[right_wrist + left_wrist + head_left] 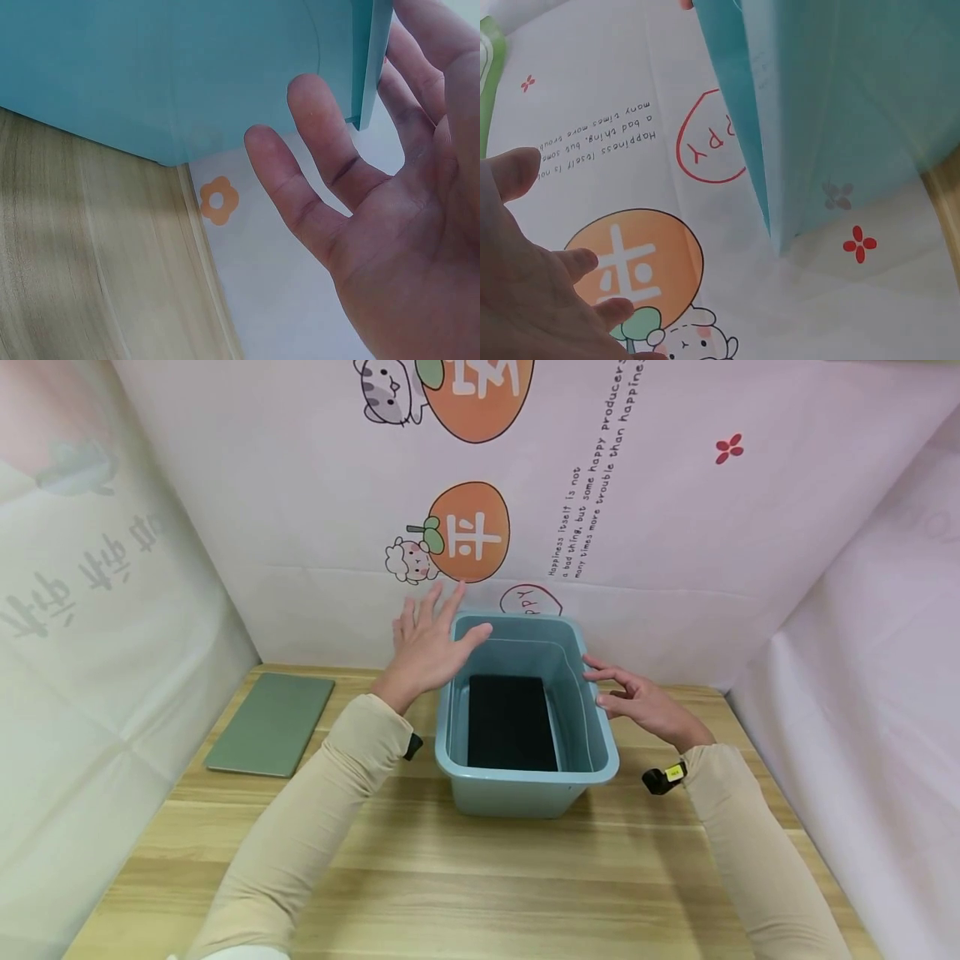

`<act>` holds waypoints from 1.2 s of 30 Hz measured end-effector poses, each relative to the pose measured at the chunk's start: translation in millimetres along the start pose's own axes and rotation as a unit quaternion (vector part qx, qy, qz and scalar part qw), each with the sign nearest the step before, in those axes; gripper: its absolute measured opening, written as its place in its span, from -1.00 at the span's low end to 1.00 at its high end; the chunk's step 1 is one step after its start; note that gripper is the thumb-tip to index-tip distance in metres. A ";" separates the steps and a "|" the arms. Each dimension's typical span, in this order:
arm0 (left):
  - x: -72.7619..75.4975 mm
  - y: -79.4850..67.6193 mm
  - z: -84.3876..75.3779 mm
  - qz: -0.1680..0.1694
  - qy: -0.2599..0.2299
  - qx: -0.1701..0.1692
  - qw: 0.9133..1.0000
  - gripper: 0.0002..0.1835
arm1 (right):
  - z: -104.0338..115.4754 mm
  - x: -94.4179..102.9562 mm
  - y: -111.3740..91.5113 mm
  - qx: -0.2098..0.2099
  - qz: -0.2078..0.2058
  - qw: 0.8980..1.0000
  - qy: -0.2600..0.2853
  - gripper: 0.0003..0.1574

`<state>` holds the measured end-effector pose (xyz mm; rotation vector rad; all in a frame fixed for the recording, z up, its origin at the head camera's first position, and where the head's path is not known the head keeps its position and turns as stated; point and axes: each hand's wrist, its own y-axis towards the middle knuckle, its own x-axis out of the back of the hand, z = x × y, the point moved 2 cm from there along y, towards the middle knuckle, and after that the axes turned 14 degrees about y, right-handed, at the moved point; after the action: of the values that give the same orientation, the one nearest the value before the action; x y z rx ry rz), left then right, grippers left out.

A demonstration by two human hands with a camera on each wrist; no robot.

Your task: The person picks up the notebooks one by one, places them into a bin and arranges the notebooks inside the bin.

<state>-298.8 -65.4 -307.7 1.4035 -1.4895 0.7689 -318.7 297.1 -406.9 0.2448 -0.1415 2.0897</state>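
A blue plastic tub [525,793] stands on the wooden table near the back wall. Flat on its bottom lies a black rectangular slab [512,722]. My left hand [427,652] hovers by the tub's left rim with fingers spread, holding nothing; in the left wrist view its fingers [577,262] are apart from the tub wall [855,112]. On the other side, my right hand [645,702] has its fingertips right at the right rim. The right wrist view shows its fingers [322,120] extended and loosely bent beside the tub's outer wall [187,67].
A flat grey-green rectangular board [273,724] lies on the table [487,893] at the left. White printed cloth [660,527] hangs behind the tub and along both sides of the table. A black wrist device [663,778] is on the right wrist.
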 end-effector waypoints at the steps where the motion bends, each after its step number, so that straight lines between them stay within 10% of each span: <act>1: -0.1 0.1 1.2 0.000 0.002 0.001 1.000 -0.15 | -0.1 0.1 -0.1 0.001 0.000 1.000 0.001 -0.42; 36: -9.3 -8.4 55.7 -0.045 0.081 0.003 0.996 -0.19 | 0.2 1.5 -1.9 0.011 -0.002 1.000 -0.020 -0.41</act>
<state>-302.4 -113.1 -338.7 1.3691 -1.2923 0.8108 -317.8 299.3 -406.4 0.2990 -0.1420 2.0832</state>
